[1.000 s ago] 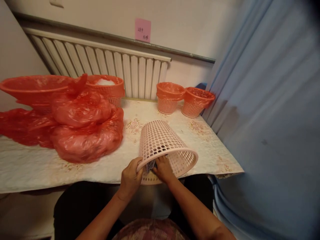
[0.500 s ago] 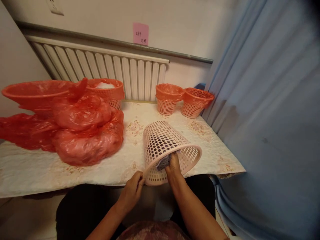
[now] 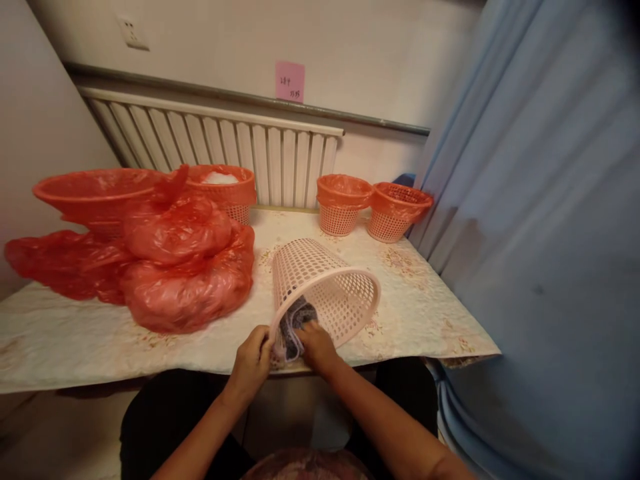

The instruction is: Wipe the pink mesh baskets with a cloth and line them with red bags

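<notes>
A pale pink plastic basket [image 3: 325, 280] with a lattice of holes lies tilted on its side at the table's front edge, its mouth turned toward me and to the right. My left hand [image 3: 253, 360] is closed on the left part of its rim. Inside the mouth, my right hand [image 3: 316, 343] grips a dark grey cloth [image 3: 296, 327] with a light purple edge. The cloth is against the lower left inner wall, close to the rim. Its folds hide some of my right fingertips.
Knotted red plastic bags [image 3: 187, 273] bulge on the left, before a wide red-lined basket [image 3: 100, 183] and another lined basket [image 3: 225, 183] holding something white. Two smaller lined baskets [image 3: 343, 207] stand at the back. A blue curtain [image 3: 525, 233] hangs along the right; a radiator [image 3: 215, 143] is behind.
My right hand has moved left and down with the cloth, from the middle of the basket's mouth to its lower left wall. The basket has shifted slightly left.
</notes>
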The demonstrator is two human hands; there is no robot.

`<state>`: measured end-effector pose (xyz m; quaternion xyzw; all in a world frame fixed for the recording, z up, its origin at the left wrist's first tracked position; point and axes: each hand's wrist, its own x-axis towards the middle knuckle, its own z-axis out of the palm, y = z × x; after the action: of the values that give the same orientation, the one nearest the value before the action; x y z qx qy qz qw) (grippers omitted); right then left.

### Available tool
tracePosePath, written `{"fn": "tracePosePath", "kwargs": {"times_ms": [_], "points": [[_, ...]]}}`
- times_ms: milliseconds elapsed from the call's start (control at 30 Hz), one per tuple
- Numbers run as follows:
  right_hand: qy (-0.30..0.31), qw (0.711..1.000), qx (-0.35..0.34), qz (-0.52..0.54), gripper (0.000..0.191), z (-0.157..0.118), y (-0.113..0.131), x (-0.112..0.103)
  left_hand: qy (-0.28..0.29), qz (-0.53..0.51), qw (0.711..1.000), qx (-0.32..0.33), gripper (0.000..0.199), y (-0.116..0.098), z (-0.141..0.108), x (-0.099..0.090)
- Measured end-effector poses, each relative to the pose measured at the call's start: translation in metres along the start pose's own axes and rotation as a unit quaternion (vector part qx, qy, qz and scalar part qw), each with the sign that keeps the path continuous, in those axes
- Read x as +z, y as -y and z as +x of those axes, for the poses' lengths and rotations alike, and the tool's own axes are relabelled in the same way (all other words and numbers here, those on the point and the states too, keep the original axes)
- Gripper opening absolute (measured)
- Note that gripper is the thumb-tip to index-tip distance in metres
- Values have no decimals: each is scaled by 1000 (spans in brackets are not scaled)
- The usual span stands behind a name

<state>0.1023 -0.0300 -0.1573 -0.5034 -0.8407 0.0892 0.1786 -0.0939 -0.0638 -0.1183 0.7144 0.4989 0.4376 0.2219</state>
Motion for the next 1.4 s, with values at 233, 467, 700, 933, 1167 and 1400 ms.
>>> {"fn": "tracePosePath", "kwargs": {"times_ms": [233, 467, 700, 933, 1167, 1400], "points": [[-6, 995, 78, -54, 24, 9, -59, -9, -5, -18, 1000, 12, 16, -16, 11, 4], [-49, 990, 130, 4, 39, 2, -60, 2, 28, -51, 996, -71, 16, 5, -14, 53], [-91, 973, 150, 151, 32, 15, -54, 2, 60, -118, 985, -106, 20, 15, -10, 63], [-63, 967, 100, 224, 30, 24, 2, 12, -8, -13, 1000, -12, 20, -2, -8, 37], [39, 992, 24, 117, 9, 8, -21, -9, -25, 54, 998, -4, 18, -16, 4, -1], [-2, 993, 116, 37, 26, 2, -59, -23, 8, 12, 1000, -19, 23, -26, 6, 14]]}}
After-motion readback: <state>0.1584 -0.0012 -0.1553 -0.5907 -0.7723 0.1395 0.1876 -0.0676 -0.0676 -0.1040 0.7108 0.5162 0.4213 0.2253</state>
